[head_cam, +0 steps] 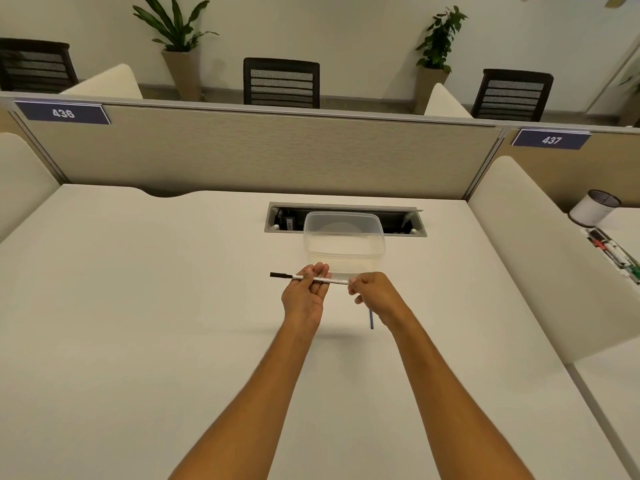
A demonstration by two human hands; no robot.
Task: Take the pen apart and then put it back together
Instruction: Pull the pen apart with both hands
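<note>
At the centre of the frame, just in front of a clear, empty plastic tub (344,242), the person is holding a slim white pen with a black cap (309,278) level above the pale surface (138,306). The left hand (305,293) is cradling the barrel across its loosely curled fingers, cap end pointing left, while the right hand (373,295) is pinching the barrel's right end with its fingers closed tight. A thin blue rod (371,319), possibly the refill, is showing below the right hand; whether it is lying on the surface or being held cannot be told. As I judge it, the end piece is likely small and could slip out, roll away, or drop into the open cable slot (346,220) behind the tub. Printing on the barrel is too small to read; the partition signs are reading 436 (63,113) and 437 (550,139).
</note>
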